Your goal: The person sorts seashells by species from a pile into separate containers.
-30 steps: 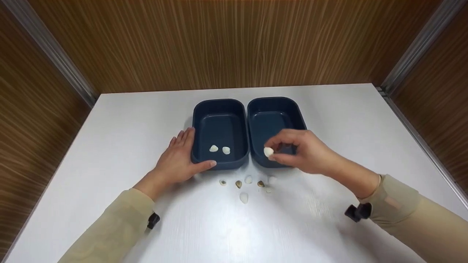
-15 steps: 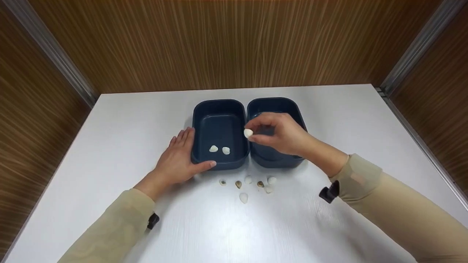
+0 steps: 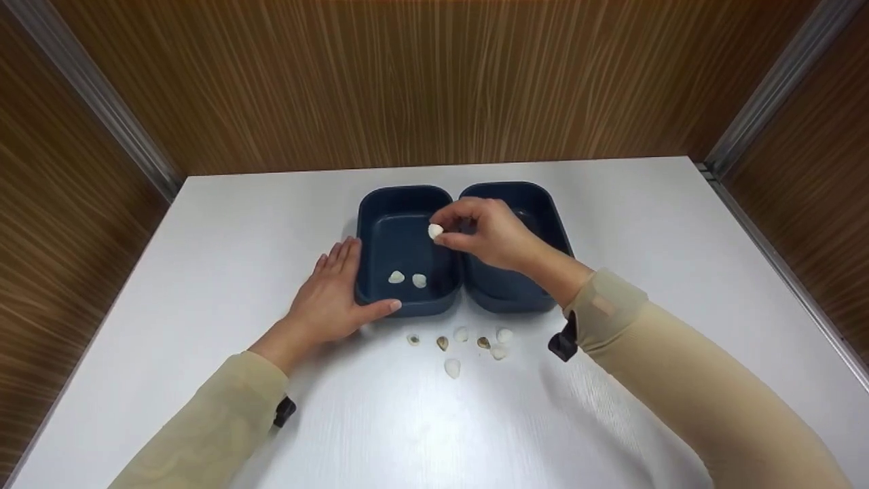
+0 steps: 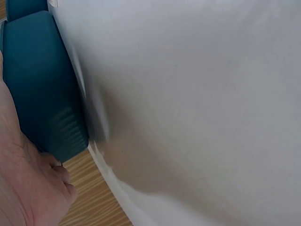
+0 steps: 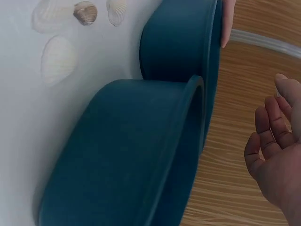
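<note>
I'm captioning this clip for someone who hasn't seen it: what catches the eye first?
Two dark blue tubs sit side by side mid-table. The right hand pinches a white shell above the left tub, which the left hand steadies. More shells lie scattered in front.

Left hand (image 3: 330,295) lies flat, fingers straight, thumb out; right hand (image 3: 490,234) raised, fingers seemingly pinched together.
</note>
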`<action>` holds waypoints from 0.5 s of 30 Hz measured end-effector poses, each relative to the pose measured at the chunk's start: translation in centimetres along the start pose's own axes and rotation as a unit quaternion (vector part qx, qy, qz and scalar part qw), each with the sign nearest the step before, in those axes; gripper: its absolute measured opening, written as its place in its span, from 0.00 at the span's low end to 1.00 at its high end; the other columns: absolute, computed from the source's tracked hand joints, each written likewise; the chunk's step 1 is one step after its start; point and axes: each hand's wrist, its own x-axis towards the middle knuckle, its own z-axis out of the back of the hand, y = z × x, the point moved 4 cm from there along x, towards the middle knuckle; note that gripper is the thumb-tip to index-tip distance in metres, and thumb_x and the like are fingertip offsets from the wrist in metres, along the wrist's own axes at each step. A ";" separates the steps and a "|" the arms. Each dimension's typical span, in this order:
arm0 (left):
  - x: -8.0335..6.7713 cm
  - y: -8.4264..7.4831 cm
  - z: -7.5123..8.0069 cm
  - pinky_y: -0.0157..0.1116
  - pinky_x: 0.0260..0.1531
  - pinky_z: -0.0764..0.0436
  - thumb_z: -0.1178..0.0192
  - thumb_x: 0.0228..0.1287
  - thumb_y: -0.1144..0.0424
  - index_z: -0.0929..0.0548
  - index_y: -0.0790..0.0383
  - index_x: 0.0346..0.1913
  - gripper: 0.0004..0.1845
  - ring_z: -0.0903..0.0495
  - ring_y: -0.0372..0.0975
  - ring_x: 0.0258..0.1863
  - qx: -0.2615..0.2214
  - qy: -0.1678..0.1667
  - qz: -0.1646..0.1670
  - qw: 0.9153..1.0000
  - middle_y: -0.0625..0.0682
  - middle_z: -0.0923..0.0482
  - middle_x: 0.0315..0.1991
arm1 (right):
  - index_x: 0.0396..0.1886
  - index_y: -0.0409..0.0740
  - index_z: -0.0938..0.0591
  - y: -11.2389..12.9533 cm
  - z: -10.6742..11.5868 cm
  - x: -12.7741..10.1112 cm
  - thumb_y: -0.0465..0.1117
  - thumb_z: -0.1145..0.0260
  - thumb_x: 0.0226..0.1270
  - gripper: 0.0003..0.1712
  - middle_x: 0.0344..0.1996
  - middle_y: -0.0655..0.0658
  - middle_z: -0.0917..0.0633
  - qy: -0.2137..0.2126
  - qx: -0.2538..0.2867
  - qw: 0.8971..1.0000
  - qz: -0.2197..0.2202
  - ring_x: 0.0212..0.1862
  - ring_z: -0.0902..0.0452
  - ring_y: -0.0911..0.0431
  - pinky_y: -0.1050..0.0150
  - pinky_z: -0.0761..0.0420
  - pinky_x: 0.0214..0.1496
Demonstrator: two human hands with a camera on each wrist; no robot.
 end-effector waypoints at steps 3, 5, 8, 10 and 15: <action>0.0 0.0 0.0 0.56 0.82 0.58 0.48 0.60 0.15 0.58 0.70 0.85 0.71 0.58 0.57 0.85 0.001 0.001 0.000 1.000 0.64 0.60 0.86 | 0.54 0.42 0.09 -0.6 -0.4 0.6 0.39 0.25 0.72 0.14 0.43 0.46 0.11 -0.005 0.005 1.000 -0.013 0.45 0.18 0.54 0.58 0.19 0.50; 0.0 0.0 0.0 0.56 0.82 0.58 0.48 0.60 0.16 0.58 0.70 0.85 0.71 0.59 0.56 0.85 0.000 0.003 0.001 1.000 0.63 0.60 0.86 | 0.53 0.41 0.09 -1.0 -0.7 0.9 0.39 0.24 0.71 0.14 0.43 0.46 0.10 -0.009 0.010 1.000 -0.019 0.44 0.18 0.54 0.59 0.19 0.48; 0.0 0.1 0.0 0.55 0.82 0.58 0.47 0.61 0.16 0.58 0.70 0.85 0.71 0.59 0.55 0.85 -0.001 0.004 0.002 1.000 0.63 0.60 0.86 | 0.53 0.41 0.09 -1.5 -1.2 1.4 0.38 0.24 0.71 0.14 0.42 0.46 0.10 -0.012 0.014 0.999 -0.028 0.42 0.18 0.54 0.61 0.19 0.46; 0.0 0.1 0.1 0.55 0.82 0.58 0.47 0.61 0.16 0.58 0.69 0.85 0.71 0.59 0.55 0.85 -0.001 0.004 0.002 1.000 0.63 0.60 0.86 | 0.52 0.41 0.09 -1.7 -1.5 1.6 0.38 0.24 0.71 0.13 0.41 0.46 0.10 -0.011 0.013 0.999 -0.033 0.42 0.17 0.54 0.62 0.19 0.46; 0.0 0.1 0.0 0.56 0.82 0.58 0.48 0.60 0.15 0.58 0.70 0.85 0.71 0.59 0.56 0.85 0.001 0.004 0.000 1.000 0.63 0.60 0.86 | 0.51 0.41 0.09 -2.2 -2.3 2.0 0.39 0.25 0.72 0.12 0.41 0.46 0.10 -0.006 0.003 0.999 -0.045 0.42 0.17 0.55 0.62 0.19 0.46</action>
